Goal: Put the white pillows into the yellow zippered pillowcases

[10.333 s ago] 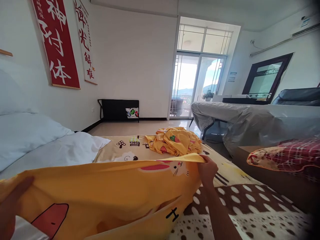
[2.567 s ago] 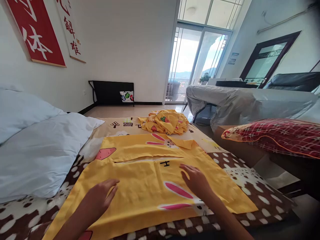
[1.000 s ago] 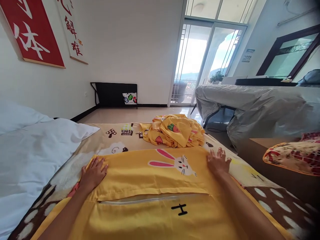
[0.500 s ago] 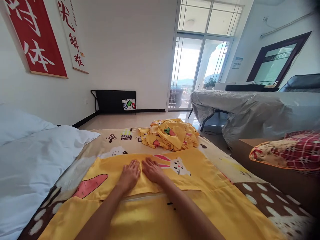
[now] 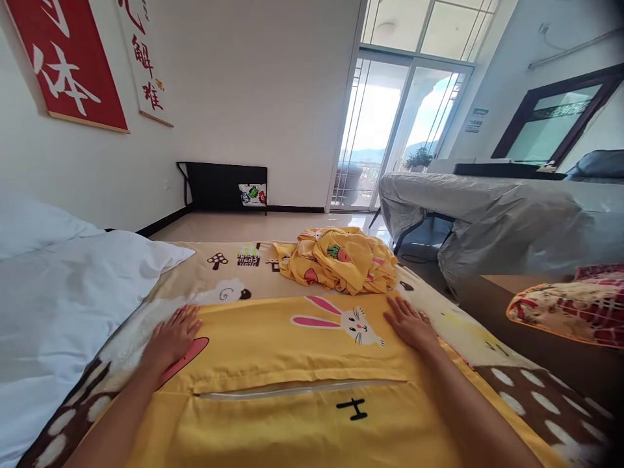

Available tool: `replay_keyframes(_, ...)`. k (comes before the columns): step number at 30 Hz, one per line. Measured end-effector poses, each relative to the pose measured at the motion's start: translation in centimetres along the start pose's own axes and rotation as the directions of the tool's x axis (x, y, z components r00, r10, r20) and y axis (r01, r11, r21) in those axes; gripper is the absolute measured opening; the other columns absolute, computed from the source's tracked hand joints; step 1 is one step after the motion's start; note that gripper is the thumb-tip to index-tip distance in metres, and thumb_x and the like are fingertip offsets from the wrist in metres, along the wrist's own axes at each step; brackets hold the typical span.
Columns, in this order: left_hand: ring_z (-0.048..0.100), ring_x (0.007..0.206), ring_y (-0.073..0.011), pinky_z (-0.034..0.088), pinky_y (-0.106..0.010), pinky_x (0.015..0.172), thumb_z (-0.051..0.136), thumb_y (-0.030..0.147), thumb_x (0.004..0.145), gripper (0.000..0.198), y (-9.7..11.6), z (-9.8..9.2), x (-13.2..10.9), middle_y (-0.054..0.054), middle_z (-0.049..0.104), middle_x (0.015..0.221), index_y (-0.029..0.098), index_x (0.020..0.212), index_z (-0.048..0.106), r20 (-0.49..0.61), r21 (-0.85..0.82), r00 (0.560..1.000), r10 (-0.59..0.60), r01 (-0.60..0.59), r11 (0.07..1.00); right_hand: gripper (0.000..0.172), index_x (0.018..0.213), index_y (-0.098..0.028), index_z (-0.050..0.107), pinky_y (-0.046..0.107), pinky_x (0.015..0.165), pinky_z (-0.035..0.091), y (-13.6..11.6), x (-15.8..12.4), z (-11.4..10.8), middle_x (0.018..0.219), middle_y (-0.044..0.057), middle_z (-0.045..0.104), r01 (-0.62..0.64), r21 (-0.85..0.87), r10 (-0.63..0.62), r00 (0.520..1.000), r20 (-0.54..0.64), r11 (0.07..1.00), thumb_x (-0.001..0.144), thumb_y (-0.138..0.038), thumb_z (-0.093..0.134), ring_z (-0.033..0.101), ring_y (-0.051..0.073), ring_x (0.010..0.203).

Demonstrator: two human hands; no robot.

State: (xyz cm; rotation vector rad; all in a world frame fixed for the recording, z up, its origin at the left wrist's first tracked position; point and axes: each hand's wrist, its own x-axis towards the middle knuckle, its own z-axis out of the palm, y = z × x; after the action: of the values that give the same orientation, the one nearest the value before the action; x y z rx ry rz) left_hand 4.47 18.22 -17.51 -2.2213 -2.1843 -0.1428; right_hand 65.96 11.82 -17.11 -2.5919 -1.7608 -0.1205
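Observation:
A yellow duvet cover (image 5: 253, 344) with a printed rabbit and carrot lies spread over the bed, a long zip opening (image 5: 297, 390) running across it. My left hand (image 5: 173, 335) rests flat on its far left corner, fingers stretched out, beside the carrot print. On the far right corner lies my right hand (image 5: 409, 320), fingers apart and palm down, to the right of the rabbit's face. Both hands are open and press on the cloth without gripping it. Just beyond sits a crumpled heap of matching yellow fabric (image 5: 341, 260).
White pillows (image 5: 73, 312) lie along the left side on a patterned blanket (image 5: 224, 276). At the right stand a plastic-covered table (image 5: 511, 201) and a cardboard box (image 5: 492, 312) with red checked cloth (image 5: 580, 305) on it. A black folded frame (image 5: 214, 185) leans on the far wall.
My hands have slid apart from the middle of the folded strip to its left and right ends. More of the rabbit and the zip now shows, and the view has shifted slightly.

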Motion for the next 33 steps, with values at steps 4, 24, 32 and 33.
replay_keyframes(4, 0.036, 0.135, -0.0228, 0.032, -0.039, 0.106, 0.026, 0.036, 0.092, 0.051, 0.2, -0.2, -0.8, -0.009, 0.045, 0.144, 0.017, 0.134, 0.048, -0.098, -0.054, 0.993, -0.062, 0.056, 0.997, 0.064, 0.151, -0.025, 0.017, 0.052, 0.113, 0.017, 0.3, 0.6, 0.0, 0.158, 0.003, 0.011, -0.084, -0.053, 0.087, 0.995, 0.056, 0.995, 0.093, -0.051, 0.020, 0.015, 0.024, 0.144)
replay_keyframes(24, 0.058, 0.105, -0.0241, 0.042, -0.034, 0.086, 0.041, 0.007, 0.073, 0.034, 1.4, -2.8, 1.1, -0.011, 0.064, 0.109, 0.017, 0.102, 0.053, -0.065, -0.234, 0.997, -0.034, 0.018, 0.972, 0.057, 0.136, -0.015, 0.050, 0.051, 0.105, 0.029, 3.8, -11.8, 3.4, 0.143, 0.015, 0.045, 0.026, -0.252, -0.118, 0.926, -0.359, 0.967, 0.089, -0.033, 0.024, 0.040, 0.027, 0.133)
replay_keyframes(32, 0.066, 0.076, -0.0266, 0.045, -0.027, 0.059, 0.051, 0.013, 0.057, 0.022, -1.4, -3.6, 3.0, -0.005, 0.067, 0.072, 0.015, 0.078, 0.058, 0.106, -0.402, 0.990, -0.097, 0.132, 0.906, 0.053, 0.135, -0.016, 0.051, 0.049, 0.105, 0.031, 3.3, -12.1, 2.7, 0.142, 0.014, 0.046, 0.012, -0.212, -0.090, 0.926, -0.366, 0.977, 0.090, -0.033, 0.029, 0.042, 0.027, 0.132)
replay_keyframes(33, 0.066, 0.072, -0.0255, 0.045, -0.026, 0.056, 0.051, 0.014, 0.057, 0.015, -1.8, -3.8, 3.0, -0.003, 0.066, 0.066, 0.015, 0.070, 0.058, 0.134, -0.424, 0.988, -0.083, 0.132, 0.896, 0.053, 0.135, -0.016, 0.051, 0.049, 0.104, 0.031, 3.3, -12.1, 2.6, 0.142, 0.013, 0.046, 0.014, -0.212, -0.092, 0.927, -0.364, 0.977, 0.090, -0.033, 0.029, 0.042, 0.027, 0.132)
